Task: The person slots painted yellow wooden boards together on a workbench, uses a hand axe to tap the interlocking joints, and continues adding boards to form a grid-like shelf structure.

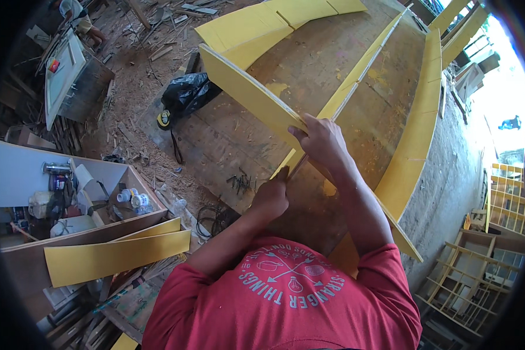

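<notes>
From afar, I see the right hand (325, 140) pinch a long yellow wooden board (246, 88) across the brown desk (227, 134); by its near-left corner, the left hand (270, 197) curls fingers round a thin yellow strip (283, 164).

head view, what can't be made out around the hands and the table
All in the head view:
- Left hand: most of its fingers, hidden behind the hand itself.
- Black bag: any contents, hidden by opaque plastic.
- Dark slim pieces: too small to tell nails from screws.
- Person at upper left: partly cut off by the top edge.
</notes>
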A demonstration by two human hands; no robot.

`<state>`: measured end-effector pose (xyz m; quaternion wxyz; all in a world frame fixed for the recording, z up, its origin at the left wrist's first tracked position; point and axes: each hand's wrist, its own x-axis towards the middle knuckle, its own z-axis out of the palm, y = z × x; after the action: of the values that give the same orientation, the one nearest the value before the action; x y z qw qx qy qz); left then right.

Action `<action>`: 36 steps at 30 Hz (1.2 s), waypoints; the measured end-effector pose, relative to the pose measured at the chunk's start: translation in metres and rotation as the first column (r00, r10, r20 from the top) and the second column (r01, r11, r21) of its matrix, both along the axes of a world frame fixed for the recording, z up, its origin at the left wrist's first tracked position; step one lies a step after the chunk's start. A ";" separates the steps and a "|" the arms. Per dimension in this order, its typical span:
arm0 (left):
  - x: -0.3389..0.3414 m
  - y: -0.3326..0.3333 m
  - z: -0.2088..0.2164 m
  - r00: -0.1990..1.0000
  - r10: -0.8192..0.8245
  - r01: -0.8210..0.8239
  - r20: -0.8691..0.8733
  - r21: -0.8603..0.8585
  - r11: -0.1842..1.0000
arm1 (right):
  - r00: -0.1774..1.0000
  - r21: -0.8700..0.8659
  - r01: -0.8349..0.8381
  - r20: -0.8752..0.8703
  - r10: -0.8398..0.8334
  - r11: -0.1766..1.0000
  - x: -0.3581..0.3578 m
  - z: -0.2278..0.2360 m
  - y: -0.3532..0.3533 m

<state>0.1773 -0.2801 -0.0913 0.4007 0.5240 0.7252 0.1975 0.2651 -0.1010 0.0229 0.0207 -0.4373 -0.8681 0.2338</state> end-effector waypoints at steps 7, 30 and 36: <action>0.008 -0.006 -0.010 0.999 0.031 -0.029 -0.020 0.076 0.997 | 0.994 0.144 0.015 -0.110 0.001 0.989 -0.003 -0.012 -0.009; -0.009 -0.005 -0.012 0.995 0.080 -0.074 -0.061 0.085 0.994 | 0.906 0.450 0.113 -0.413 0.094 0.886 -0.009 0.088 -0.001; -0.005 0.006 -0.004 0.997 0.013 -0.010 -0.073 0.044 0.999 | 0.996 0.208 0.022 -0.085 -0.005 0.978 -0.042 -0.008 0.010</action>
<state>0.1721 -0.2744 -0.0952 0.3613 0.5351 0.7380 0.1962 0.2230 -0.0909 0.0151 0.1046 -0.4284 -0.8832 0.1595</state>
